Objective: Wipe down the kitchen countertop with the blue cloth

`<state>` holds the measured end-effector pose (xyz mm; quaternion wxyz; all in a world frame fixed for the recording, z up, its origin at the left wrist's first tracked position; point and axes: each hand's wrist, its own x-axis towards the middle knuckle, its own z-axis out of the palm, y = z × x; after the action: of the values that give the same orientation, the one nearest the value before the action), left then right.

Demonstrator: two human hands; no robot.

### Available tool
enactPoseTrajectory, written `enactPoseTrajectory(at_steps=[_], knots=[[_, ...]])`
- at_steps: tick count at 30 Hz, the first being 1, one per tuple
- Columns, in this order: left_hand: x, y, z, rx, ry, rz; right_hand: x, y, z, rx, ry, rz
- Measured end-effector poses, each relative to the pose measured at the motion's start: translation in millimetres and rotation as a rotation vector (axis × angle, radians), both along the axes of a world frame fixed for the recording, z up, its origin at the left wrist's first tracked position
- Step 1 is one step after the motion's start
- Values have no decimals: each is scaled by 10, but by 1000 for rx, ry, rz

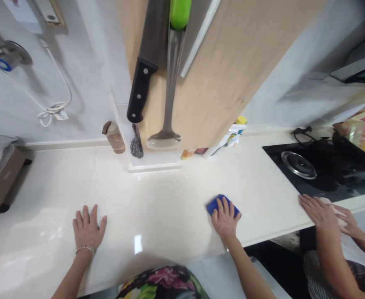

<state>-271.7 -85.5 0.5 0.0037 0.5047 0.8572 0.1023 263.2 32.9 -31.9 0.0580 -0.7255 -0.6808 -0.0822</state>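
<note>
My left hand (89,231) lies flat on the white countertop (157,207) with its fingers spread, and a thin bracelet circles that wrist. Under my right hand (225,224) is a folded blue cloth (213,204). The fingers of this hand press over the cloth and hold it against the counter, so part of it is hidden beneath the palm.
A wooden board (213,83) carries a hanging knife (138,90) and a ladle (166,135) above the counter. Near the wall are a brown bottle (115,138) and scrubber (136,146). A co-worker's hands (321,211) are beside the black stove (332,166); a brown appliance (9,178) sits left.
</note>
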Motion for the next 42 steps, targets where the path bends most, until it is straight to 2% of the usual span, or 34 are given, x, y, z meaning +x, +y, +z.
enactPoseTrajectory(at_steps=[5,9,13,17,21,24,28,31,34,38,42], knots=[[-13,16,21,1,23,-14,222,747,-4,-12,68,-125],[-31,31,22,-37,23,1,252,1316,8,-15,134,-177],[-47,38,24,-70,18,14,119,1792,34,-46,170,-209],[-54,46,38,-85,15,23,-141,2122,56,-54,178,-182],[-54,56,50,-96,17,18,-408,2209,65,-36,161,-90],[-61,55,46,-100,17,24,-559,2084,70,-27,114,20],[-70,53,39,-96,12,21,-665,1869,80,-19,60,251],[-59,56,48,-88,1,28,-672,1886,92,-26,76,347],[-41,60,59,-87,-8,51,-694,2070,105,-66,115,379],[-27,64,75,-87,-9,47,-831,2323,136,-121,149,327],[-5,75,120,-79,-20,61,-904,2390,189,-109,157,320]])
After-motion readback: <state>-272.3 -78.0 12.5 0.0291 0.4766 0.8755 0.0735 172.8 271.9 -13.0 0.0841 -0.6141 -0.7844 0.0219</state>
